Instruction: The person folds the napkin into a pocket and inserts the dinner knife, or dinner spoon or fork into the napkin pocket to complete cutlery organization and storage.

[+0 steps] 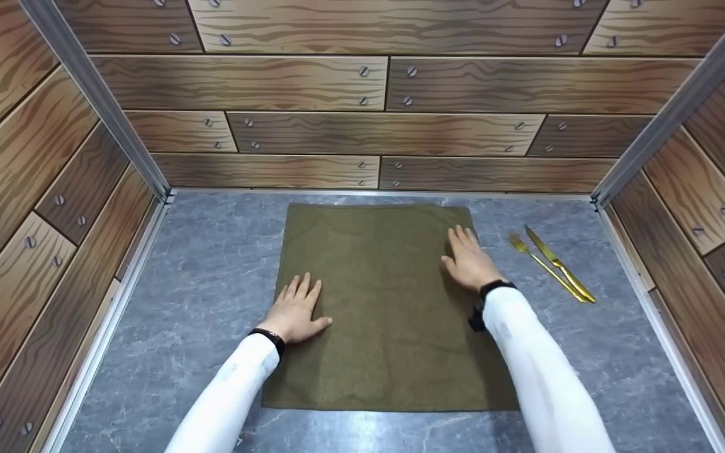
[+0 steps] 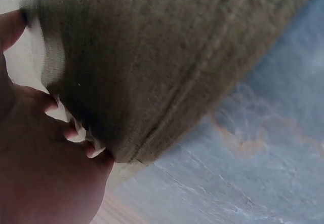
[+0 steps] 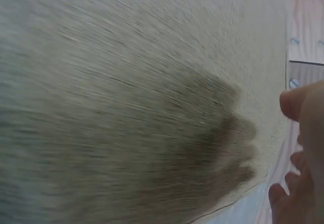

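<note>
One olive cloth (image 1: 387, 308) lies unfolded before me in the head view, around the middle of the grey marbled table (image 1: 205, 264), its far edge near the back wall (image 1: 274, 135). I judge the spreading-out almost done: all that my arms leave uncovered shows as a single flat sheet, and only shallow creases seem left to smooth. My left grip (image 1: 296, 314) is released, fingers fairly straight and fanned, over the left edge. My right grip (image 1: 471, 261) is released too, holding nothing, by the right edge and farther up. A gold fork (image 1: 546, 268) and a gold knife (image 1: 556, 260) lie close together on the table to the cloth's right, apart from it and untouched.

In the left wrist view I see my fingers at the cloth, its seamed border slanting along the table. The fabric by my fingertips looks slightly rumpled, so this side may want another light press; shade hides how firmly they bear down.

From the right wrist, my fingers stand loose, with a dark shadow (image 3: 217, 148) on the cloth beside them. I make out no sharp fold in the blurred weave, so little seems left here; whether the tips touch it I cannot tell.
</note>
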The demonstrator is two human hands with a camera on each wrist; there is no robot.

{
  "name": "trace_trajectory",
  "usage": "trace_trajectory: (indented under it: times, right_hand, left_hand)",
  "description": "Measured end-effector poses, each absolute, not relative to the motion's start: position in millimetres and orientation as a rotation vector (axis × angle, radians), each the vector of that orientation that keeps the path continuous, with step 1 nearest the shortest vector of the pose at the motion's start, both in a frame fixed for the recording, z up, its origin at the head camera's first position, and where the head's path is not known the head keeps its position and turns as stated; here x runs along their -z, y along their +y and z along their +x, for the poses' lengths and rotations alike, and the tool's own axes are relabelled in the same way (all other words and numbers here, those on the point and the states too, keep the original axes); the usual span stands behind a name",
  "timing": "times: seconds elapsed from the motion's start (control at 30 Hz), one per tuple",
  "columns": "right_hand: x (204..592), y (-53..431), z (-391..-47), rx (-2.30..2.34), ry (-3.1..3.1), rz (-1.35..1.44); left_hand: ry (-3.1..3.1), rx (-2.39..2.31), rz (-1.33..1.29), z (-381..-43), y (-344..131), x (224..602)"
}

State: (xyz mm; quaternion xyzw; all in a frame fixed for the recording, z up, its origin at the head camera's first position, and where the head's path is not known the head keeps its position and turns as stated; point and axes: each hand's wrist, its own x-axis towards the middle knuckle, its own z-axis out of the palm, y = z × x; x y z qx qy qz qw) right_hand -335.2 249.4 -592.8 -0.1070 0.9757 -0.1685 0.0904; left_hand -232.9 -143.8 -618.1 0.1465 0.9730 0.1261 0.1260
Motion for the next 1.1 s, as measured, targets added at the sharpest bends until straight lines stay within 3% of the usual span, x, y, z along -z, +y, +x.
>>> trace_trajectory:
  times: [0.53,1.1]
  right_hand:
    - [602.4,257.6,-344.2,0.436,2.737,-0.147]
    - [615.5,250.7,-332.5,0.361,2.815,-0.207]
  left_hand:
    - [2.833,-0.362,0.390,-235.0,-139.9,619.3]
    - [2.940,-0.342,0.348,-248.5,-142.8,617.4]
